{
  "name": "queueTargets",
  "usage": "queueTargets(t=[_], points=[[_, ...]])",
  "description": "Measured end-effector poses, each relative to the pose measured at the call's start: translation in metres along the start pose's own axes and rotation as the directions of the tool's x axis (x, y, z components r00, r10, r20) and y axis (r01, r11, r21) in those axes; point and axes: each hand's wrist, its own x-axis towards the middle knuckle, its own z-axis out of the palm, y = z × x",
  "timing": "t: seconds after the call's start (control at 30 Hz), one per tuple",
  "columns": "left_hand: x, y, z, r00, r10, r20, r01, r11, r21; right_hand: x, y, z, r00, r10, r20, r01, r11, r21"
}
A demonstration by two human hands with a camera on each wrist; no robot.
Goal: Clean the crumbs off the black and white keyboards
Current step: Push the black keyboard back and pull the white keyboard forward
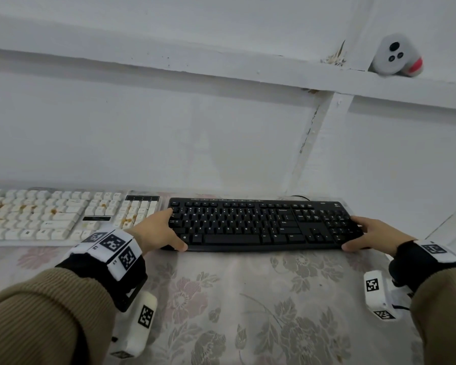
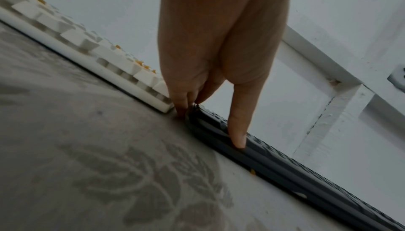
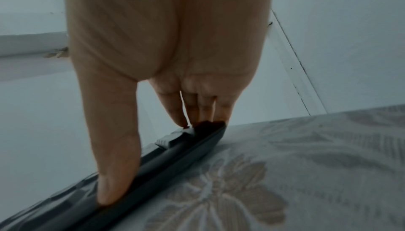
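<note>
The black keyboard (image 1: 261, 222) lies on the flowered cloth in the middle of the head view, and I see no crumbs on its keys. My left hand (image 1: 166, 230) grips its left end, thumb (image 2: 237, 130) on the front edge and fingers over the end. My right hand (image 1: 366, 233) grips the right end (image 3: 175, 156) the same way, thumb (image 3: 114, 174) along the front edge. The white keyboard (image 1: 50, 217) sits just to the left, end to end with the black one, with orange-brown crumbs (image 1: 53, 211) scattered over its keys (image 2: 76, 35).
A white wall stands close behind both keyboards. High on its ledge at the right rests a white device with a red part (image 1: 396, 55). The flowered tablecloth (image 1: 248, 299) stretches toward me. One small orange crumb (image 2: 253, 172) lies by the black keyboard's front edge.
</note>
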Motion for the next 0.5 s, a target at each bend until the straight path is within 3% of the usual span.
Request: queueTargets(t=[0.2,0.33,0.5], points=[[0.0,-0.002,0.005,0.999,0.017,-0.033,-0.015,0.999,0.037,0.001,0.003,0.002,1.0,0.013,0.008,-0.012,0.999,-0.031],[-0.008,-0.003,0.007,0.994,0.104,-0.03,-0.102,0.992,0.075,0.0,-0.007,0.005,1.0,0.018,-0.007,-0.019,0.987,-0.162],[-0.031,-0.015,0.001,0.971,0.22,-0.099,-0.219,0.976,0.012,-0.004,-0.044,0.031,0.995,-0.083,-0.063,0.066,0.969,-0.238]])
